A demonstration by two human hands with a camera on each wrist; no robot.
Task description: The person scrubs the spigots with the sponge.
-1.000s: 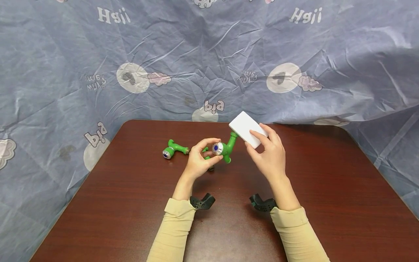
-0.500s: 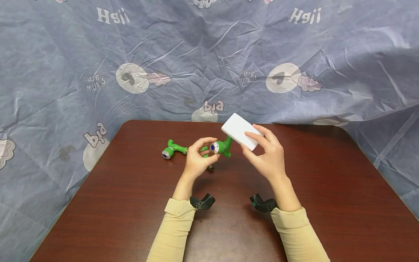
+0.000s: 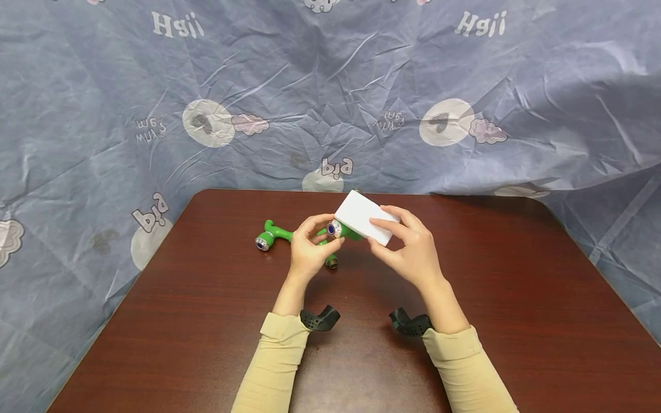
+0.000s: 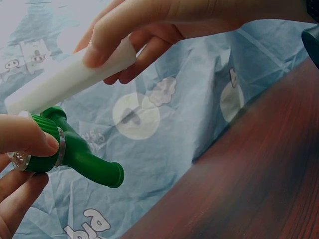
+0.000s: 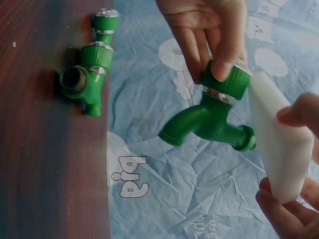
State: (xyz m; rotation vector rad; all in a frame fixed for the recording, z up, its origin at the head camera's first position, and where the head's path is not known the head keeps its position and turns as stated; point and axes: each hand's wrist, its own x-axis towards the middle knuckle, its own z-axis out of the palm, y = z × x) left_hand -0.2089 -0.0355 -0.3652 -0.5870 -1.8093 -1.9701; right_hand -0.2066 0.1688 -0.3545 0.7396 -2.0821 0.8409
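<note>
My left hand (image 3: 311, 252) pinches a green plastic tap (image 5: 207, 119) by its ribbed knob, which has a silver, blue-centred cap (image 3: 333, 229). The tap is up off the table; its spout and threaded inlet point away from the fingers. With thumb and fingers my right hand (image 3: 413, 252) holds a white block-shaped sponge (image 3: 361, 215) by its edges. In the head view the sponge covers most of the tap's body. Seen from the right wrist, the sponge's long face lies right along the knob and the inlet end.
Two more green taps lie on the dark wooden table (image 3: 206, 321): one at the left (image 3: 279, 232), another partly behind my left hand (image 3: 331, 262). A grey-blue printed cloth (image 3: 289, 103) hangs behind the table's far edge. Black wrist mounts (image 3: 320, 318) sit below both hands.
My right hand has brought the sponge left and slightly down, over the tap's body in the head view. My left hand has shifted slightly left with the tap, its knob turned further left.
</note>
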